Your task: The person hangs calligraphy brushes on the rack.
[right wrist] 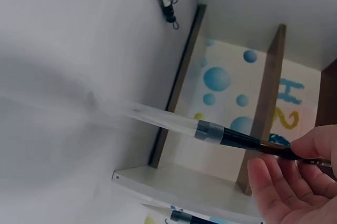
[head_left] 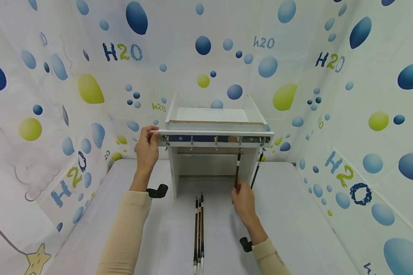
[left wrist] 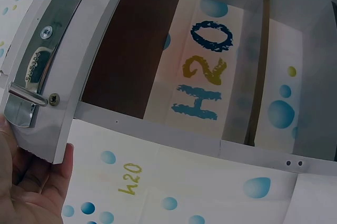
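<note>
At the left end of the white shelf's hook rail (head_left: 204,144), my left hand (head_left: 147,152) grips the board's corner. Thumb and fingers lie around that end in the left wrist view. My right hand (head_left: 244,200) pinches the handle of a calligraphy brush (head_left: 238,168), whose top is at a metal hook (head_left: 240,143). Its pale tip (right wrist: 168,121) points down, with a silver-grey band above it. Just to the right, a second calligraphy brush (head_left: 257,168) hangs from the rail's end hook. Several more calligraphy brushes (head_left: 199,229) lie side by side on the table.
The white shelf (head_left: 174,172) stands at the back of the white-covered table (head_left: 165,236), with an open tray-like top (head_left: 211,114). Printed curtains (head_left: 179,46) with bubbles and H2O lettering surround the table. Metal hooks (head_left: 216,143) stick out along the rail.
</note>
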{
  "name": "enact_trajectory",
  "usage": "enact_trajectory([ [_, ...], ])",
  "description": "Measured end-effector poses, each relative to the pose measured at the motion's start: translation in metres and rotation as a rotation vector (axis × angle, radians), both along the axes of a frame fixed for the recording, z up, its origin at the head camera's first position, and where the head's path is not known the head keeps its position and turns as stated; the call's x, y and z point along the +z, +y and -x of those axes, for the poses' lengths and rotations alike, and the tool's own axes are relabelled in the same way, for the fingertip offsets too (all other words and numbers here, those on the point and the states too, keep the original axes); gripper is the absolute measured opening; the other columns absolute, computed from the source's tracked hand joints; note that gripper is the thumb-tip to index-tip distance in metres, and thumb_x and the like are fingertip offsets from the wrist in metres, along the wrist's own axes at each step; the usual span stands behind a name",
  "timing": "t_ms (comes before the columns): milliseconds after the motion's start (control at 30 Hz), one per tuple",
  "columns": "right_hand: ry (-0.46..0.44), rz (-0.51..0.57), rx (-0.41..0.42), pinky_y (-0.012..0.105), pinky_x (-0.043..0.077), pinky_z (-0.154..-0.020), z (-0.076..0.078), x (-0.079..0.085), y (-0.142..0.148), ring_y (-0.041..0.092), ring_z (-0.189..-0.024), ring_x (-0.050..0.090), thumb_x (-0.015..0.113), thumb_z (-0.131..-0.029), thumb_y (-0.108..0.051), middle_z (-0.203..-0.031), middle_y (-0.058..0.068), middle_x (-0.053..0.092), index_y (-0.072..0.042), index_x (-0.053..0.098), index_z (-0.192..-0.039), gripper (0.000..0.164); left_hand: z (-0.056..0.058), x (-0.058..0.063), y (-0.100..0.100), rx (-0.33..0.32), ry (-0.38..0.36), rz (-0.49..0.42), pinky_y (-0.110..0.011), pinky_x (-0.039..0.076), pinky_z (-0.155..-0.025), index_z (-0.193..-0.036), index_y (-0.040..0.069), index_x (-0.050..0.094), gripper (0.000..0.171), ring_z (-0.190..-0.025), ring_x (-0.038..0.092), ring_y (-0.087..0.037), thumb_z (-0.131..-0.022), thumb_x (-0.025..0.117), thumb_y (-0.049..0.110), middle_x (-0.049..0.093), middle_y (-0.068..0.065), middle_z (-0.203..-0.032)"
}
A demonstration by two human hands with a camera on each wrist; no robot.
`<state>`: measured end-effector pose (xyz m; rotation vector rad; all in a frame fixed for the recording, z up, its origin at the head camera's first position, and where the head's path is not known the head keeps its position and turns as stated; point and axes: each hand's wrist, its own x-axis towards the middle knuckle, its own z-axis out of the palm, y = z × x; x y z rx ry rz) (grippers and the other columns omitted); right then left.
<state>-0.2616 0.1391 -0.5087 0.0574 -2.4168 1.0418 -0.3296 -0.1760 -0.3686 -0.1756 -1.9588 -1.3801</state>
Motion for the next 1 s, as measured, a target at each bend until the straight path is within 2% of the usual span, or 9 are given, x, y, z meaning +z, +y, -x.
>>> enact_trajectory([
  [367,-0.050,-0.034,-0.001,0.036,0.054,-0.065,0.013,0.000,0.003,0.025,-0.078,0.065,0.066,-0.091,-0.006,-0.090,0.017,0.067,0.005,0.064,-0.103,0.017,0.000,-0.001,-0.001,0.002,-0.001,0.011,-0.019,0.037,-0.068,-0.122,0.006,0.059,0.032,-0.075,0.047,-0.009,-0.101,0.056,0.029,0.068,-0.021,-0.101],
  [667,-0.020,-0.068,-0.035,0.039,0.055,-0.065,0.016,0.006,0.004,0.026,-0.078,0.066,0.067,-0.090,-0.011,-0.090,0.015,0.069,0.000,0.064,-0.103,0.017,0.002,0.001,-0.001,0.000,0.006,0.011,-0.019,0.037,-0.069,-0.123,0.006,0.059,0.032,-0.075,0.047,-0.008,-0.101,0.056,0.028,0.068,-0.021,-0.101],
  [1000,0.020,-0.073,-0.031,0.040,0.055,-0.066,0.012,0.026,0.006,0.026,-0.080,0.067,0.068,-0.090,-0.012,-0.094,0.014,0.070,0.001,0.065,-0.107,0.022,-0.001,0.001,-0.001,-0.010,-0.013,0.007,-0.019,0.038,-0.070,-0.124,0.006,0.058,0.033,-0.077,0.047,-0.009,-0.101,0.056,0.029,0.068,-0.021,-0.102],
])
